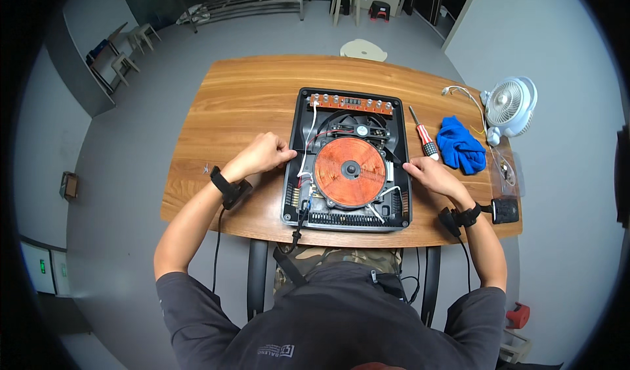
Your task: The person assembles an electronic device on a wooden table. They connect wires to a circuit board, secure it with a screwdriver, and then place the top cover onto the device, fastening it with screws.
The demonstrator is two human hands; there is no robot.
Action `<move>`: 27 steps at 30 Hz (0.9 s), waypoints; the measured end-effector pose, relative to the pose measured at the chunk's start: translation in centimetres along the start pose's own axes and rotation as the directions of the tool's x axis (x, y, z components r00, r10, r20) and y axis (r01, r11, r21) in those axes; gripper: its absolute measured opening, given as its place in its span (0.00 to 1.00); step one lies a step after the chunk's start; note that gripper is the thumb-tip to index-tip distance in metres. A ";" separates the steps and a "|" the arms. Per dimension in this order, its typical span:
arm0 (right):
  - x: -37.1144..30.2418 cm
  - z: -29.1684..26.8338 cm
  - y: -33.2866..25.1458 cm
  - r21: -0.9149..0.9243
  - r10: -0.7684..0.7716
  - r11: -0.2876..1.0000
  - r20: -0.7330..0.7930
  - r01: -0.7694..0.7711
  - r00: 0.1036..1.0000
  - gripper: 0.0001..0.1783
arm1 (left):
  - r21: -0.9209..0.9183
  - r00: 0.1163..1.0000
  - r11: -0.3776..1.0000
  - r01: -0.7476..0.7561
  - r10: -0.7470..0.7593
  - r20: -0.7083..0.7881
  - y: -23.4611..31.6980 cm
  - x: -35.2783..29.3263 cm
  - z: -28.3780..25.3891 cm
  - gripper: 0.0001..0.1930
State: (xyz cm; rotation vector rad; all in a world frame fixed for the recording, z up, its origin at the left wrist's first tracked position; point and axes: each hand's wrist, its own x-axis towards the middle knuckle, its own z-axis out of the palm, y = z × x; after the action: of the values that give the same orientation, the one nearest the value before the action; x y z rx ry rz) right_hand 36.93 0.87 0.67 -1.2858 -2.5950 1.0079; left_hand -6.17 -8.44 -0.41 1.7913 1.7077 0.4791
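Observation:
In front of me lies an opened induction cooker (293, 202), its black housing showing the insides. A round copper coil (335, 173) fills the middle, with a small black cooling fan (341, 126) beyond it. Along the far edge runs an orange control board (351, 103). White wires pass down the left side, and a loose white wire end sits near the coil's lower right. My left hand (264, 152) is closed at the housing's left edge, fingers curled and thumb against the rim. My right hand (434, 175) grips the opposite edge, its fingertips partly hidden.
Right of the cooker lie a red-and-white-handled screwdriver (425, 139) and a crumpled blue cloth (461, 147). A white fan (508, 108) stands at the table's right edge. Small screws (212, 169) lie near my left wrist. A black power cord (295, 237) hangs over the front edge.

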 end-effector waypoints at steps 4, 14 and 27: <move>-0.2 0.5 0.5 0.107 0.057 0.992 0.051 -0.062 0.997 0.30 | 0.093 0.995 0.993 -0.069 0.075 -0.062 -0.5 0.0 0.9 0.22; -0.4 2.1 1.3 -0.035 -0.069 0.997 -0.125 0.065 0.990 0.28 | 0.078 0.972 0.996 -0.049 0.066 -0.227 0.2 -1.6 2.6 0.24; -0.3 2.5 0.8 -0.076 -0.082 0.994 -0.109 0.074 0.991 0.29 | 0.031 0.987 0.996 0.079 -0.074 -0.143 -2.8 -5.3 -1.2 0.18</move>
State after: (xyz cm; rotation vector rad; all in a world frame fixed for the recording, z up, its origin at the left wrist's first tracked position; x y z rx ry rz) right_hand 36.86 -0.31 -1.65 -1.2077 -2.5955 0.8126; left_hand -9.67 -13.49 -0.54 1.7457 1.8860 0.5565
